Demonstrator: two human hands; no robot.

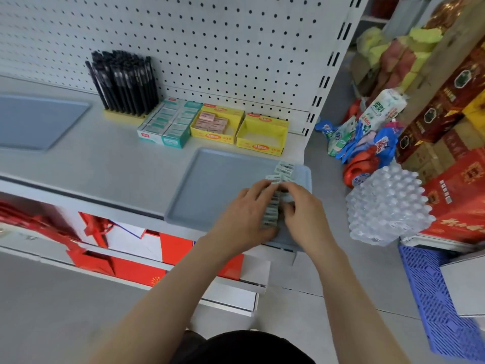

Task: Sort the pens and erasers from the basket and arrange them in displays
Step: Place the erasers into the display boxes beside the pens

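Note:
On the shelf lies a grey-blue tray (217, 179), and along its right side runs a row of white-green erasers (271, 208). My left hand (244, 214) and my right hand (301, 208) press this row together from both sides, fingers curled around it. A few more erasers (284, 169) lie loose at the tray's far right. At the back stand black pens (126, 82) upright in a yellow holder, a teal eraser display box (170, 122) that looks full, a yellow box (217, 123) with pink erasers, and an empty yellow box (262, 135).
A second grey tray (34, 122) lies at the left of the shelf. White pegboard (210, 43) forms the back wall. Right of the shelf sit packaged goods, a bottled-water pack (388, 206), red cartons and a blue crate (441, 298). Red bags fill the lower shelf.

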